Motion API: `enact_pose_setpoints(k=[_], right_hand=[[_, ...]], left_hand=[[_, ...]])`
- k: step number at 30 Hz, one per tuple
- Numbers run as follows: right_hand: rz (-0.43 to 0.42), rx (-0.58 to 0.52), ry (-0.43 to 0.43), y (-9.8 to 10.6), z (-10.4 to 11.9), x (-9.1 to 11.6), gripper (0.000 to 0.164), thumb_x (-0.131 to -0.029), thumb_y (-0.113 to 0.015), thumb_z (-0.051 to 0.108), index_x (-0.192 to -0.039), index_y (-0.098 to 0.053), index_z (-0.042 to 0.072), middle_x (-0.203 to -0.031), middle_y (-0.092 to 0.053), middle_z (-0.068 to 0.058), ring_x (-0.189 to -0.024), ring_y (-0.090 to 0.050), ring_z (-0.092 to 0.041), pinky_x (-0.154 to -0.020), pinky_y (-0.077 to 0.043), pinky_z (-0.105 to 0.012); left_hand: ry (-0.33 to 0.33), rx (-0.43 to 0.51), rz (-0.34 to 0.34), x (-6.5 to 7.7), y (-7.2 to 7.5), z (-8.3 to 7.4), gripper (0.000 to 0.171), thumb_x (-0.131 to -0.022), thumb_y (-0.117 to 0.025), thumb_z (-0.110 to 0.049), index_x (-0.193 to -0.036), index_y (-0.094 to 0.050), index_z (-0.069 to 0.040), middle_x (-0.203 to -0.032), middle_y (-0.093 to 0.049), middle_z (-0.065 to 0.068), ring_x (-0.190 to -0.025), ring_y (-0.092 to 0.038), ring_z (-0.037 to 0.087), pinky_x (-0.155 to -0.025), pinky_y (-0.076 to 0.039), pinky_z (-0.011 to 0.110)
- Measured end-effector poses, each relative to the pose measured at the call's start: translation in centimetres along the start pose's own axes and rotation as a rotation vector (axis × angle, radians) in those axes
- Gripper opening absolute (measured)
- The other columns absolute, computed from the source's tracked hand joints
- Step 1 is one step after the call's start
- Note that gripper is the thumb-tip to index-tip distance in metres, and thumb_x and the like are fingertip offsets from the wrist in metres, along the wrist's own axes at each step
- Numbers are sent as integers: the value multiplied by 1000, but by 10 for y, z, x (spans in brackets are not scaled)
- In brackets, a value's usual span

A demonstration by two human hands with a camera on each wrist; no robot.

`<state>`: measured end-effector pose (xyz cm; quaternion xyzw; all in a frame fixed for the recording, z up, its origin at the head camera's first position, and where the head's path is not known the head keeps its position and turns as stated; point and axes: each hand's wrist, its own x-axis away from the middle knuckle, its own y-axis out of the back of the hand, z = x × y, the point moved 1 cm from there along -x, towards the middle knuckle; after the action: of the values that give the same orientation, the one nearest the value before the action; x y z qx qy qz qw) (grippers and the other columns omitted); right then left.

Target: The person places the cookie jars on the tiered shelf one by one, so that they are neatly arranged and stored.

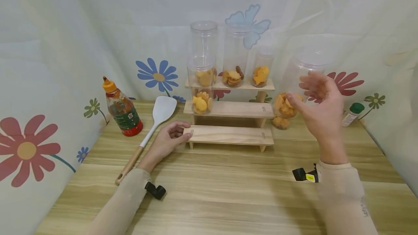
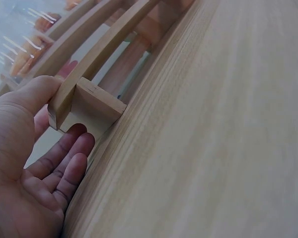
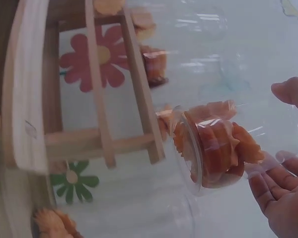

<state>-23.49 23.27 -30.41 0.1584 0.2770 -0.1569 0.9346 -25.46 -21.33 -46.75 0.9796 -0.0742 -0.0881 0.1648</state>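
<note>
My right hand [image 1: 321, 108] holds a clear plastic jar of orange snacks [image 1: 287, 105] above the table, right of a three-step wooden rack [image 1: 228, 133]. In the right wrist view the jar [image 3: 216, 148] lies between thumb and fingers, its snacks gathered at the base. My left hand [image 1: 168, 138] grips the left end of the rack's lowest step, thumb at the board's edge [image 2: 67, 101]. Two tall jars [image 1: 233, 53] and a smaller jar [image 1: 262, 68] stand on the top step. Another snack jar [image 1: 200, 93] stands at the left of the middle step.
A sauce bottle [image 1: 122, 109] with an orange cap and a white spatula [image 1: 164, 109] with a wooden handle are at the left. More snacks in a jar [image 1: 281, 122] show behind the held one. A small green-capped bottle [image 1: 353, 114] stands far right, near the patterned curtain.
</note>
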Motion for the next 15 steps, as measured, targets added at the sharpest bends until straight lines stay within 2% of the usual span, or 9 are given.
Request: enact_pose_setpoints(k=[5,7,10,15], right_hand=[[83,-33,50,-26,1,4,64,-88,-96,7,-144,-65,6,-130,-74,3,-117,-70,-9,-100,-52,-24],[114,-53,49,-37,2,5,64,-88,-96,8,-144,-64,6,-130,-74,2,-117,-70,-10,-101,-53,-25],[163,-70,35,-56,3,5,64,-90,-95,11,-145,-63,6,-131,-73,-3,-121,-70,-15,-105,-53,-26],[239,-95,17,-88,2,-2,65,-91,-96,15,-144,-61,1,-136,-72,-17,-128,-69,-30,-112,-54,-35]], left_hand=[[-5,16,-1,0,0,3,34,-102,-85,-25,-134,-76,-14,-113,-74,15,-103,-66,27,-87,-55,25],[-6,21,2,0,0,4,34,-102,-85,-25,-134,-76,-14,-113,-74,15,-103,-66,26,-87,-55,25],[-8,26,3,0,0,6,34,-102,-86,-25,-133,-76,-14,-113,-74,15,-103,-66,26,-87,-55,25],[-15,17,-1,0,0,5,34,-102,-86,-24,-133,-77,-15,-113,-75,13,-104,-66,27,-88,-55,26]])
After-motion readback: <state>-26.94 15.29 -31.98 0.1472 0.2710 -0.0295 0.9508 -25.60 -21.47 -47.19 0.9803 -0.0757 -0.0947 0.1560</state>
